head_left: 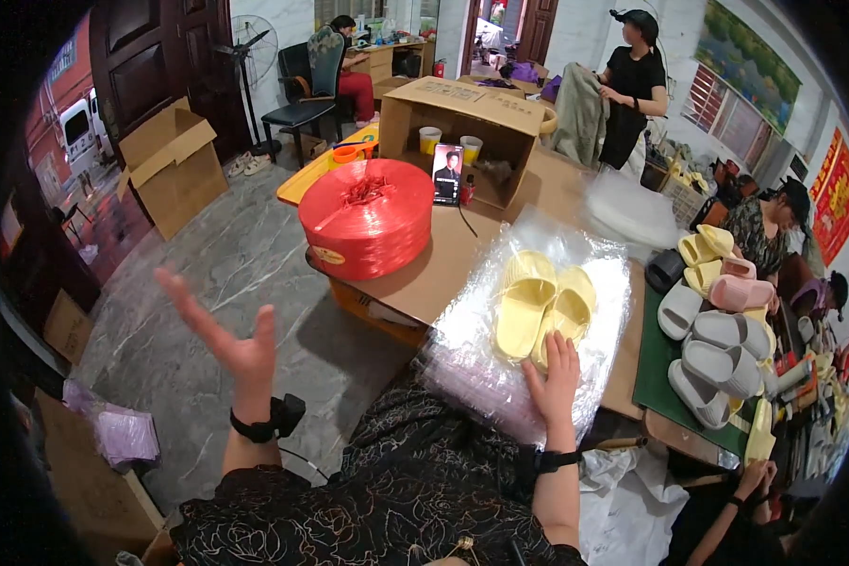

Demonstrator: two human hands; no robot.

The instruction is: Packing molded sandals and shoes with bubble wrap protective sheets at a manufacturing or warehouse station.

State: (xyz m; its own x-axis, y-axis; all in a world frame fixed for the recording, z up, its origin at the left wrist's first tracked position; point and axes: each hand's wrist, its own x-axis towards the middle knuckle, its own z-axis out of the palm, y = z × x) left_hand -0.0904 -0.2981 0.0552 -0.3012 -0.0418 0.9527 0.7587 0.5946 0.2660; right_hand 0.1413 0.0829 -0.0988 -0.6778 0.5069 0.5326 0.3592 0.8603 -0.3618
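Note:
My left hand is raised over the floor at the left, fingers spread, with nothing in it. My right hand lies flat, its fingertips on the heel end of the right one of two pale yellow slippers. The pair sits side by side, soles down, on a stack of clear plastic bags at the table's near edge. Left of the bags stands a big roll of red plastic twine.
Behind the twine, a phone leans before an open cardboard box holding cups. Grey, yellow and pink slippers are heaped on a green mat at the right. Several other people are around; one stands holding grey cloth.

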